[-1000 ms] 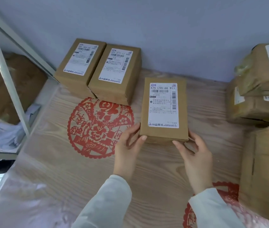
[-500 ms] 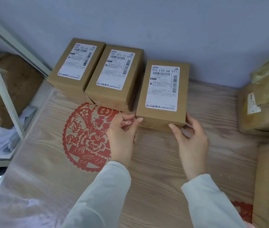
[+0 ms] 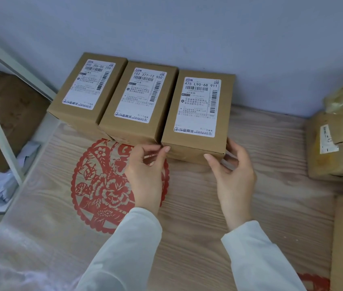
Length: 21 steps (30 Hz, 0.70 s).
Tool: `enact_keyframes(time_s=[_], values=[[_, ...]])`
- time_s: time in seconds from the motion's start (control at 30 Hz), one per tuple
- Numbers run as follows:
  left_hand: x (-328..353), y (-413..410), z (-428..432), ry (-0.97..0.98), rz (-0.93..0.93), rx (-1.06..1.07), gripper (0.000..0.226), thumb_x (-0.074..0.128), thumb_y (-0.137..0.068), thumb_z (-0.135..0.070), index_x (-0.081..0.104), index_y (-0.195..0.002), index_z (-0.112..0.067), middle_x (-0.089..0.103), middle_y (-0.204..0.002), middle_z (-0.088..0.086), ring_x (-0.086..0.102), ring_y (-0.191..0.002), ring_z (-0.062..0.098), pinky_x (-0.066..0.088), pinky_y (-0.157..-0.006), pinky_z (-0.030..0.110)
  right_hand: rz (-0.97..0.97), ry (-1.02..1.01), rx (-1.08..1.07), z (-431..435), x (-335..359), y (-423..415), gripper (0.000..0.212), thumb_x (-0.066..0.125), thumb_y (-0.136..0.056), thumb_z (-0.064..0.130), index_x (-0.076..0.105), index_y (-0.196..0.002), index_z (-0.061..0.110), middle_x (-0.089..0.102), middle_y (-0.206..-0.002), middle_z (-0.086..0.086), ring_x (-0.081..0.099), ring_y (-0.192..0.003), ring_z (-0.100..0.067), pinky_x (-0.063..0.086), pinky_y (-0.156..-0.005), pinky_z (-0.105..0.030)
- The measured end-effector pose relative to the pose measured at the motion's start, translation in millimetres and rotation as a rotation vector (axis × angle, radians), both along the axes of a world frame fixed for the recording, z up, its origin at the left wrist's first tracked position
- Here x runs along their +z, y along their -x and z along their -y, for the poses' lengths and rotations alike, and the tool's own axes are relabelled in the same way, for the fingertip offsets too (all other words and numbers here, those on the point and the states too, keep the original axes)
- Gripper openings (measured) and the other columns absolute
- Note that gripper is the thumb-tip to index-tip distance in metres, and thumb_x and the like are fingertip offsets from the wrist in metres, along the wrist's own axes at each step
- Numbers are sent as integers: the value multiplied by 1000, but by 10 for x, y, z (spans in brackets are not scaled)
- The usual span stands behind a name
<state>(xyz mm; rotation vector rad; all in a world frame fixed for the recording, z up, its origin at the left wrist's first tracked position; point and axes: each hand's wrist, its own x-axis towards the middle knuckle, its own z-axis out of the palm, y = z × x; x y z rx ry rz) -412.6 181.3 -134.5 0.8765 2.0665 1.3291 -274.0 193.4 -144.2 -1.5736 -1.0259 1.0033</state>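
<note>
At ten o'clock the left box and, at eleven, the middle box sit side by side against the wall. The labelled box lies flat at twelve o'clock, its left flank touching the middle box and its back close to the wall. In front of it, the tabletop carries a red paper-cut at about nine o'clock. The left hand sets its thumb tip on the box's near left corner while its fingers curl in front of the middle box. Whether this grip holds anything cannot be told. The right hand grasps the near right corner, thumb on the front face and fingers round the right side. Stacked parcels stand well apart at three o'clock. The likely trouble is a skewed row. Uneven pressure from the right grip could swing the box's back end toward one o'clock. A sideways shove toward nine o'clock could also knock the middle box out of line. The left thumb could get caught in the seam between the two boxes.
</note>
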Motion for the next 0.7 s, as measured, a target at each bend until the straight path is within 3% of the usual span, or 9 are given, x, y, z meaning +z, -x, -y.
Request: enact_keyframes(time_s=[0.17, 0.33, 0.53, 0.6, 0.7], values=[[-31, 38, -44, 11, -32, 10, 11, 75, -80, -26, 64, -82, -25, 66, -86, -10, 59, -83, 2, 45, -78, 13, 8, 8, 6, -19, -46, 52, 56, 80, -73, 17, 55, -124, 22, 58, -123, 1, 58, -102, 0, 50, -81, -11], [-2, 34, -16, 3, -26, 0, 13, 74, -81, -25, 62, -80, -28, 66, -85, -10, 60, -80, 1, 45, -76, 10, 22, 2, 29, -16, -36, 61, 59, 79, -75, 19, 51, -125, 29, 57, -125, 1, 59, -105, -5, 51, -87, -19], [208, -37, 200, -1, 38, -15, 11, 73, -81, -22, 63, -81, -26, 66, -80, -13, 60, -74, -4, 45, -70, 9, 74, 65, 55, 293, 86, -8, 85, 76, -75, 33, 29, -146, 26, 38, -145, 7, 39, -132, -8, 33, -111, -29], [319, -125, 354, -5, 85, -28, 9, 72, -81, -19, 64, -84, -20, 65, -78, -10, 59, -68, -6, 45, -64, 7, 53, 71, 30, 496, 195, -59, 89, 75, -73, 40, 28, -147, 23, 36, -145, 9, 35, -135, -8, 30, -114, -33], [460, -344, 605, 3, 141, -84, 9, 72, -82, -20, 64, -84, -22, 68, -85, -5, 60, -73, -2, 47, -72, 10, 26, 40, 15, 814, 426, -175, 90, 71, -70, 49, 30, -145, 22, 37, -142, 13, 35, -135, -4, 30, -115, -34]])
